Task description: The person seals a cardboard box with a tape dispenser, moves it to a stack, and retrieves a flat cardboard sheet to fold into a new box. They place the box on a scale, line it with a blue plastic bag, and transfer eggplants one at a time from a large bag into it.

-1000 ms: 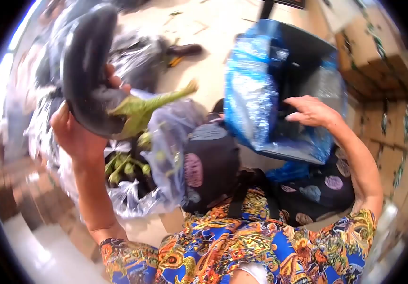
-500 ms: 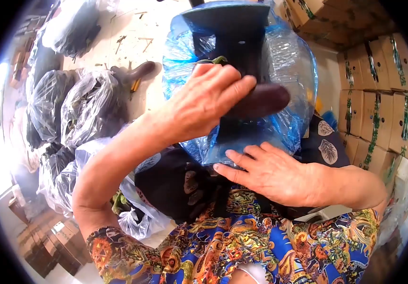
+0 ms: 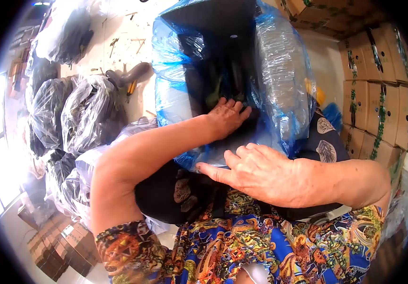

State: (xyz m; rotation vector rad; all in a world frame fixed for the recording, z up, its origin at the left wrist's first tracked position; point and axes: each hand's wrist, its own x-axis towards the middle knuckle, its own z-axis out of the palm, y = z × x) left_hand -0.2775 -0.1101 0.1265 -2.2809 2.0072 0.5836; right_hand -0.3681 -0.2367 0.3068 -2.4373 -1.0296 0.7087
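Note:
Inside a dark box lined with blue plastic (image 3: pixel 279 94), my left hand (image 3: pixel 227 117) has its fingers curled over a dark eggplant (image 3: pixel 252 115), mostly hidden by hand and shadow. Beside the fingertips shows a green eggplant stem (image 3: pixel 214 97). Another long dark shape lies deeper in the box, too dim to make out clearly. My right hand (image 3: pixel 256 165) rests on the plastic at the near rim, index finger stretched out to the left, the others slightly bent, with nothing visible in it.
Clear plastic bags of dark eggplants (image 3: pixel 90 111) stand at the left. A loose eggplant (image 3: pixel 137 72) lies by an orange-handled tool (image 3: pixel 131 87) on the floor, near scattered stem bits. Stacked cartons (image 3: pixel 369 104) line the right side; more cartons (image 3: pixel 78 244) stand lower left.
My left hand has lowered the eggplant from above the box down into it. My right hand has shifted slightly left, its fingers more bent. The box appears a little further left.

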